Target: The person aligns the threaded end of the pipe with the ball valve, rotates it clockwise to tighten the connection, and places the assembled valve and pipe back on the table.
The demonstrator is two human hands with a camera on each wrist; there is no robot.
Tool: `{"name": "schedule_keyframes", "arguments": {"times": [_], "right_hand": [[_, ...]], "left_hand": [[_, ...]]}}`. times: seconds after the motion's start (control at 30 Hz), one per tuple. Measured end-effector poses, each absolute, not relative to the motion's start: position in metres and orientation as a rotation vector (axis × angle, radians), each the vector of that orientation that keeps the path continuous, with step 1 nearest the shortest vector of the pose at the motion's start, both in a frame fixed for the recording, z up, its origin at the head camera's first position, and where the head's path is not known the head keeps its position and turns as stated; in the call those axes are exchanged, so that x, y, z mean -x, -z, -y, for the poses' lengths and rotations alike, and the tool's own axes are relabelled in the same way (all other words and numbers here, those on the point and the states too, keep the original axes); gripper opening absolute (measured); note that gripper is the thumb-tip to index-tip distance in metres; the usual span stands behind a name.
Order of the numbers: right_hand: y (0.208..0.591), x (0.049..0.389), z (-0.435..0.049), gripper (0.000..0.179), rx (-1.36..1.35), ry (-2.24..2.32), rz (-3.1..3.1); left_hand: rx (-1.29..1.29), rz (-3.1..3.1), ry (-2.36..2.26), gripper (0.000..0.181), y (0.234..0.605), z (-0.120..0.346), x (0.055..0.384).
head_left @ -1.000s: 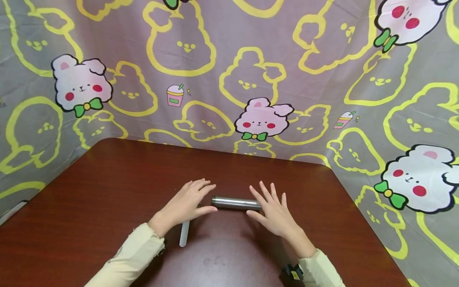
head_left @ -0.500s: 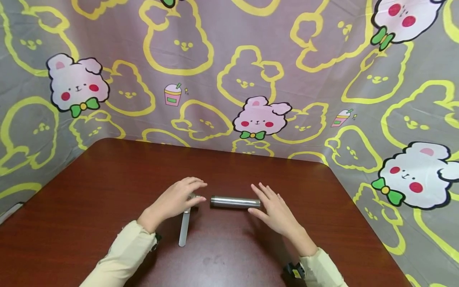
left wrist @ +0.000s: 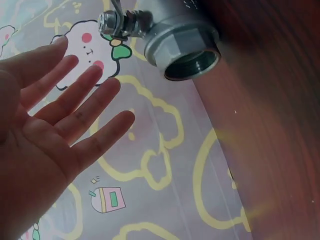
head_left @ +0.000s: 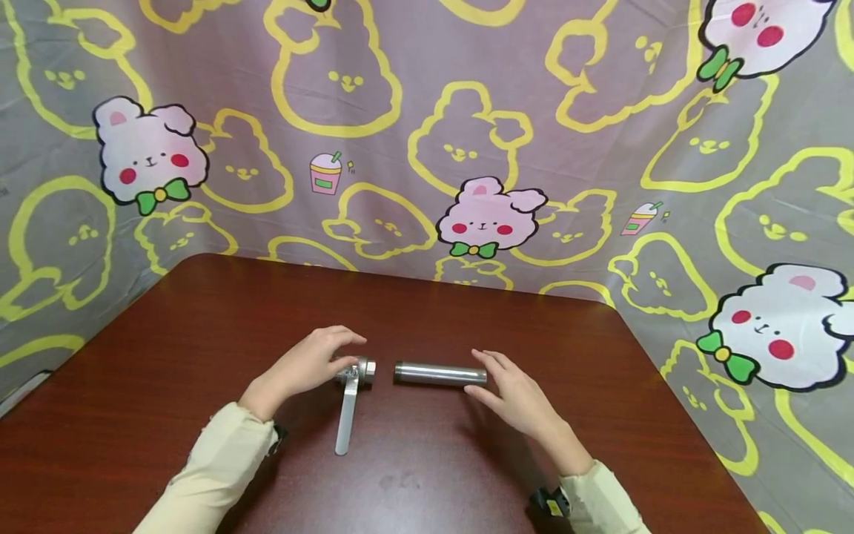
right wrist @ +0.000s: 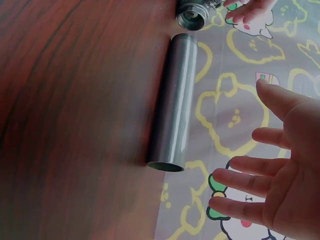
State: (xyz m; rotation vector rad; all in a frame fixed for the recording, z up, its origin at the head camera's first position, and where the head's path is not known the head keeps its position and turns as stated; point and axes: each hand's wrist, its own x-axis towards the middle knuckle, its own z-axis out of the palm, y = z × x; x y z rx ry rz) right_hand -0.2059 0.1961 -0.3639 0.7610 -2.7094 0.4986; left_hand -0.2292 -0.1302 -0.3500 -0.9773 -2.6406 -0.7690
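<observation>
One silver-grey, hollow cylindrical metal tube (head_left: 440,374) lies on its side on one dark red-brown wooden table (head_left: 267,311); it is the landmark for every place given here. One end of it, the left, has a darker ringed band, and the right wrist view shows the other end as a round opening.

To the left of the tube, near but apart from it, sits one grey metal valve (head_left: 366,372) with a hexagonal collar, whose open mouth faces the tube. One long, flat, silver lever handle (head_left: 345,424) runs from the valve toward the person, to the left of and nearer than the tube.

Two bare hands are in view. The left hand (head_left: 303,371) is left of the tube, above and around the valve in the head view; the left wrist view shows its five digits spread apart, holding nothing, with a gap to the valve. The right hand (head_left: 520,400) is just beyond the tube's right end, its thumb and four fingers also apart and gripping nothing; the right wrist view shows them clear of the tube.

Two cream sleeves (head_left: 213,460) cover the forearms, one on either side of the tube. Behind the tube, one grey cloth (head_left: 380,159) bears yellow outlines, two pink printed cups (head_left: 325,175) and four clearly visible white rabbit heads (head_left: 485,221).
</observation>
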Motion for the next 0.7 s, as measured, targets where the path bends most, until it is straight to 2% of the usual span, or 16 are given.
{"name": "schedule_keyframes", "arguments": {"times": [0.7], "right_hand": [[0.360,0.205,-0.203,0.044,-0.843,-0.502,2.641]], "left_hand": [[0.974,2.828,0.821,0.042,0.363,0.137,0.245]]}}
